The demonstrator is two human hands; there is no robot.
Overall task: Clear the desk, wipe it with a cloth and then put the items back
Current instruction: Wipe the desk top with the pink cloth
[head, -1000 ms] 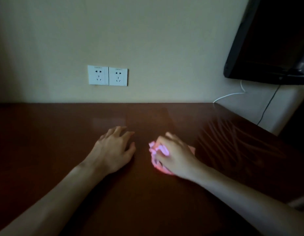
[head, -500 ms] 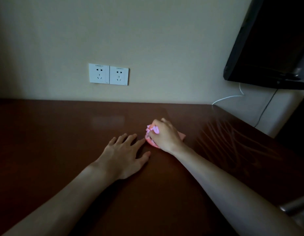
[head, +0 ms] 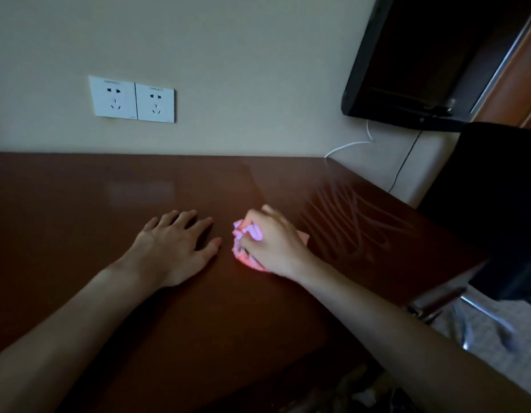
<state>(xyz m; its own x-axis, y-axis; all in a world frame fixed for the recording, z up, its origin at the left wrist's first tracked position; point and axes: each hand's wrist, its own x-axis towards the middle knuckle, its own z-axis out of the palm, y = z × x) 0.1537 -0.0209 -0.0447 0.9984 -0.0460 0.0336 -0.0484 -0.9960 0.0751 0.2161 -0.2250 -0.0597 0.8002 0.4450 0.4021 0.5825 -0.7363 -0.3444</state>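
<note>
A crumpled pink cloth (head: 247,238) lies on the dark brown desk (head: 79,210) a little right of centre. My right hand (head: 273,244) grips it, fingers curled round the bunched fabric and pressing it to the surface. My left hand (head: 176,248) rests flat on the desk just left of the cloth, fingers spread and straight, holding nothing. Faint wet wipe streaks (head: 347,222) shine on the desk to the right of the cloth.
Two white wall sockets (head: 131,99) sit above the desk's back edge. A black monitor (head: 422,61) hangs at the upper right with a white cable (head: 347,146) and a dark cable below. A black chair (head: 496,204) stands at the desk's right edge.
My right hand pushed the cloth away toward the wall and drew it back toward me. My left hand stayed flat on the desk beside it. The view swung right, showing the chair.
</note>
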